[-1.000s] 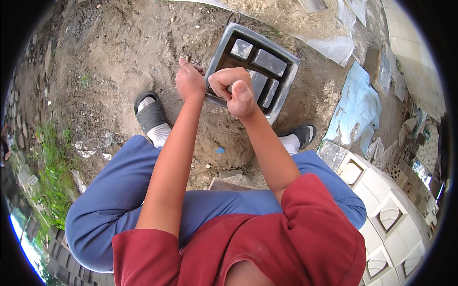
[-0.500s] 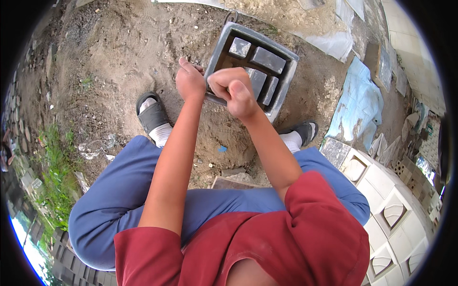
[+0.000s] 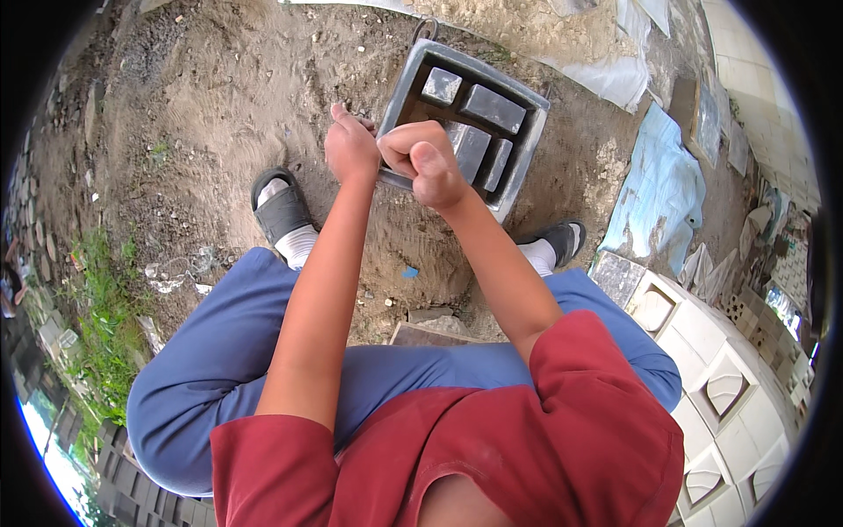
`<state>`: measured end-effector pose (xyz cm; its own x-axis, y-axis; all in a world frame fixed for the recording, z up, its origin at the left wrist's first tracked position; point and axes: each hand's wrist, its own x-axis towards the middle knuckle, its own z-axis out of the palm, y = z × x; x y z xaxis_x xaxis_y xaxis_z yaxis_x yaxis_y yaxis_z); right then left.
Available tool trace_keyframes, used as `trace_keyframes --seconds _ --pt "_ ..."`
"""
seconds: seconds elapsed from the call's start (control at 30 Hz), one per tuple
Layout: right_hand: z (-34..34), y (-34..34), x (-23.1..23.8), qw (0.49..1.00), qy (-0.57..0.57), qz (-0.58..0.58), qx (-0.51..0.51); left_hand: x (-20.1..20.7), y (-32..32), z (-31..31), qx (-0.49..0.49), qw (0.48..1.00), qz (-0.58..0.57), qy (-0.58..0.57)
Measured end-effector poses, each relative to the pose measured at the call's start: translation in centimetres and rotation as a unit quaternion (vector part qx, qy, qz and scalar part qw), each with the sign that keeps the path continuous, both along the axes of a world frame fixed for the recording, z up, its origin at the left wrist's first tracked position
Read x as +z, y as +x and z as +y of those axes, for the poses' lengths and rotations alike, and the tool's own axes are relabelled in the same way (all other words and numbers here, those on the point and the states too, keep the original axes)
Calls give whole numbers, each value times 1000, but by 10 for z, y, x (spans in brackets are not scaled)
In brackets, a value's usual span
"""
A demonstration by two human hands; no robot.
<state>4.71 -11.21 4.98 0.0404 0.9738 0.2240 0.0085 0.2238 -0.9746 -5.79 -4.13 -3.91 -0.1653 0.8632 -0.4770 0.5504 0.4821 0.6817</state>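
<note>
A dark grey, box-shaped mould [image 3: 420,68] with several raised rectangular blocks inside lies on the dirt ahead of me, turned at a slant. My left hand [image 3: 352,151] is closed beside the mould's left wall, close to its near left corner. Over that corner, my right hand [image 3: 427,165] is bent into a fist, hiding part of the rim and one of the blocks. The two hands are side by side, nearly touching. Whatever either hand grips is hidden by the fingers. A wire loop [image 3: 425,29] sticks up at the mould's far left corner.
My sandalled feet [image 3: 283,213] flank the mould on the ground. Pale blue sheeting [image 3: 654,189] lies at the right, with cream patterned blocks [image 3: 702,351] stacked nearer to me. Green weeds [image 3: 101,325] grow at the left. A board edge [image 3: 430,335] shows just before my lap.
My right fist has shifted slightly to the left and up, with its forearm following. The left hand and the mould stay almost where they were.
</note>
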Motion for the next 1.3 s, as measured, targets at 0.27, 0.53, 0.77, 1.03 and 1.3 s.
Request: trace_keyframes --seconds 0.27,0.53,0.77,1.03,1.3 --pt "0 2 6 1000 -14 -2 -15 1 0 -1 -7 1000 -6 8" --pt "-7 2 3 1000 -21 17 -5 0 -1 -4 4 1000 -3 -4" --pt "-9 4 -5 1000 -26 -5 15 4 7 -5 5 1000 -7 -21" --pt "-12 11 -4 997 -22 -20 65 2 7 -4 -6 1000 -2 -7" --pt "-44 52 37 982 0 168 82 -1 1 -2 -10 1000 27 -6"
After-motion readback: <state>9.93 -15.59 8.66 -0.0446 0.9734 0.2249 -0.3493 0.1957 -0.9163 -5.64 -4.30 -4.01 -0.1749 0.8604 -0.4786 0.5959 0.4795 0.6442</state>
